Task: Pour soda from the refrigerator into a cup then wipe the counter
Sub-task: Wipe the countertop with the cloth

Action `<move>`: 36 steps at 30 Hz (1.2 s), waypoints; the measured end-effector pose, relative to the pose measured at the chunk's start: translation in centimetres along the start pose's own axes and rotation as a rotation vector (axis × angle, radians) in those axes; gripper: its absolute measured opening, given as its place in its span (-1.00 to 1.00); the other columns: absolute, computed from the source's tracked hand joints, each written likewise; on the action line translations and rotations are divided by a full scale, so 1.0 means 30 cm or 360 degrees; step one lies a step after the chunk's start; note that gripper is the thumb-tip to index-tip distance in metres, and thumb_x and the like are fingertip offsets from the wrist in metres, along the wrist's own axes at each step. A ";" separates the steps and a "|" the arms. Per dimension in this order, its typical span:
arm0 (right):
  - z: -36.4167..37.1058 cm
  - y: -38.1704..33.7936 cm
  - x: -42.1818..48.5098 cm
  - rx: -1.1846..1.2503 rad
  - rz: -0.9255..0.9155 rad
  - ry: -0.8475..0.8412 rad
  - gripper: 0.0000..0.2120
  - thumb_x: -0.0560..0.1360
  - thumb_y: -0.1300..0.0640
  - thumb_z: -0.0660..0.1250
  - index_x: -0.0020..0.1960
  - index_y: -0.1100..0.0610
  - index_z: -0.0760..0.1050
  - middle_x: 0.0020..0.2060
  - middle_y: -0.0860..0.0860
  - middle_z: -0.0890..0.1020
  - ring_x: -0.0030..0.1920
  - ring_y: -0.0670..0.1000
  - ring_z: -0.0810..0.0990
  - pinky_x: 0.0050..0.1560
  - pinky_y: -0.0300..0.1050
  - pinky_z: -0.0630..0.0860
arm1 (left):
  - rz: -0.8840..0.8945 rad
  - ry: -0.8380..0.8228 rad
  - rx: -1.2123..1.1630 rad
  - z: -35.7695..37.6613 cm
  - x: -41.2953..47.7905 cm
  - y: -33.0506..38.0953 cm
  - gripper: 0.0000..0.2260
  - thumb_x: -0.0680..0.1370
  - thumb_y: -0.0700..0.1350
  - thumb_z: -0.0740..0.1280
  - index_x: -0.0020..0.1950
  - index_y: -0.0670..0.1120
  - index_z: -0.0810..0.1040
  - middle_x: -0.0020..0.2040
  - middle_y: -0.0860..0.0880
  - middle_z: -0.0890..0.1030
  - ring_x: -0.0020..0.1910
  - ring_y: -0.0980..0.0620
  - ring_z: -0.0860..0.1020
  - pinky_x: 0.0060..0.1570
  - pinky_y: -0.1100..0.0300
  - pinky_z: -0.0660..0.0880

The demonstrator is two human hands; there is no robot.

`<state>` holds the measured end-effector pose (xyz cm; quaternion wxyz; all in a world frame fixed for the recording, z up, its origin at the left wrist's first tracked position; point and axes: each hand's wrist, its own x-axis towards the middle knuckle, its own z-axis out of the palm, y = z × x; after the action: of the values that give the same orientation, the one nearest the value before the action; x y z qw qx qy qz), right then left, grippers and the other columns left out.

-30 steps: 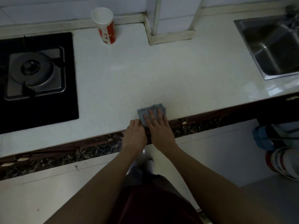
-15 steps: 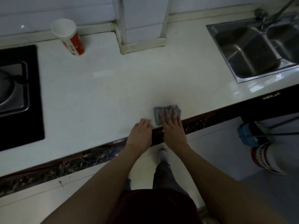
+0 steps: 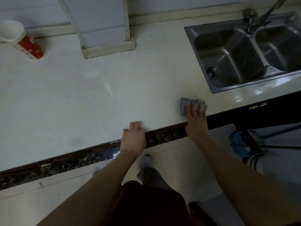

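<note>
A folded grey-blue cloth [image 3: 184, 103] lies flat on the white counter [image 3: 81, 98] near its front edge, just left of the sink. My right hand [image 3: 196, 119] presses down on the cloth with its fingers spread over it. Further left, my left hand [image 3: 134, 137] rests on the counter's front edge with the fingers curled and nothing in it. A red and white paper cup [image 3: 21, 39] stands at the back left by the wall; what is inside it does not show.
A steel double sink [image 3: 241, 53] with a tap fills the right back. A white tiled column base [image 3: 107, 46] juts onto the counter at the back. Below the edge runs dark marble trim [image 3: 162, 136]. A blue object and a white container [image 3: 254, 154] stand on the floor, right.
My right hand has slid the cloth to the right along the front edge, toward the sink. The two hands have moved apart. The view has shifted right; the stove has left the frame.
</note>
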<state>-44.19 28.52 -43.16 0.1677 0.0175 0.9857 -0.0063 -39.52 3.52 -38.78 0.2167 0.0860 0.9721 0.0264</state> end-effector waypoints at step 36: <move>-0.063 -0.692 0.268 -0.0282 -0.1695 0.0006 -0.24 0.31 0.27 -0.12 0.52 0.04 0.16 0.50 0.11 0.30 0.48 0.24 0.26 0.38 0.19 0.32 | -0.0309 0.0320 -0.0667 0.097 -0.176 -0.227 -0.71 0.47 -0.26 0.27 0.17 -0.22 0.59 0.28 -0.17 0.51 0.19 -0.14 0.47 0.14 0.04 0.48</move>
<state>-53.15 8.05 -43.90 0.1403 -0.4990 0.8552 -0.0071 -34.62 -4.07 -39.81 0.1334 -0.0577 0.9658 0.2148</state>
